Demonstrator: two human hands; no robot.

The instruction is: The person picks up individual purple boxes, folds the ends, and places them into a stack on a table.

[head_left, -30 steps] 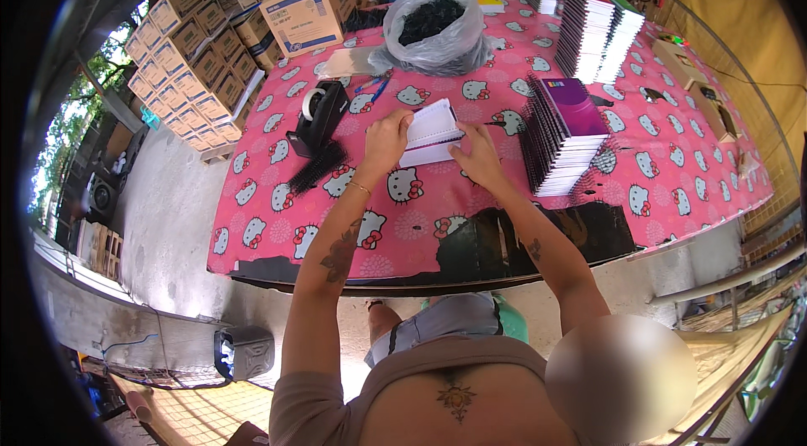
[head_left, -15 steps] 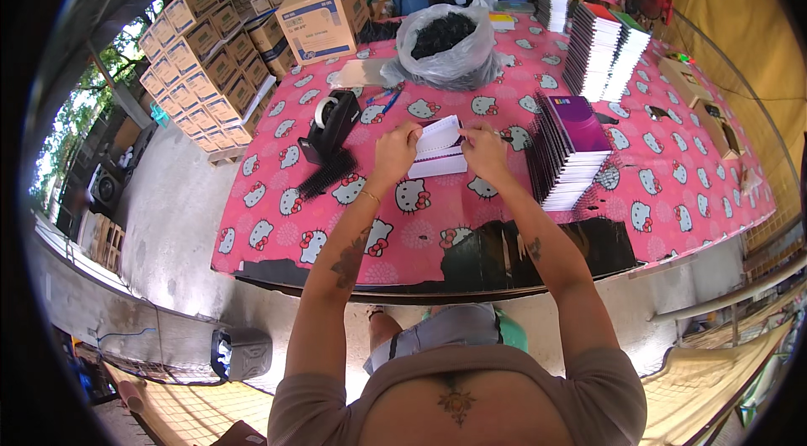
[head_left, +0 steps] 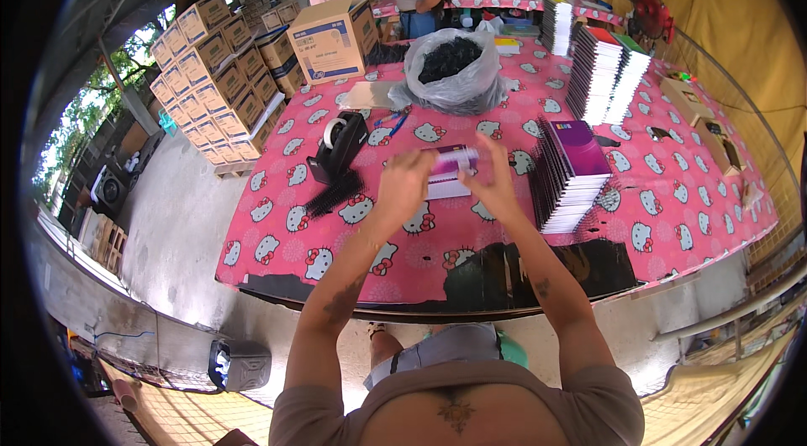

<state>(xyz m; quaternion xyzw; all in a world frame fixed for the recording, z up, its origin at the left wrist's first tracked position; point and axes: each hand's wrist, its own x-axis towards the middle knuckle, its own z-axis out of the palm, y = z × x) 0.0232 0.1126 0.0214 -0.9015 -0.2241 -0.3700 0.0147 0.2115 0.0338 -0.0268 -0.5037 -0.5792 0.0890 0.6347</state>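
In the middle of the table a small spiral notebook (head_left: 450, 188) shows white pages, with a motion-smeared purple cover over its far part. My left hand (head_left: 405, 185) is closed at the notebook's left side, fingers gripping its edge. At the other side my right hand (head_left: 496, 181) has its thumb and fingers apart; the thumb is close to the notebook's right edge. A stack of purple-covered notebooks (head_left: 580, 152) with black wire spines stands to the right. Left of my hands are a black tape dispenser (head_left: 338, 152) and a pile of black spiral bindings (head_left: 336, 192).
A clear plastic bag (head_left: 454, 89) full of black bindings sits beyond my hands, with blue pens (head_left: 395, 122) nearer. Taller notebook stacks (head_left: 595, 76) stand at the far right, near a red fan (head_left: 649, 10). A cardboard box (head_left: 332, 42) is at the far left; people stand behind.
The raised white pages have gone down and the purple cover now shows over the notebook. My right hand's fingers have spread from a pinch. The whole view has shifted slightly.
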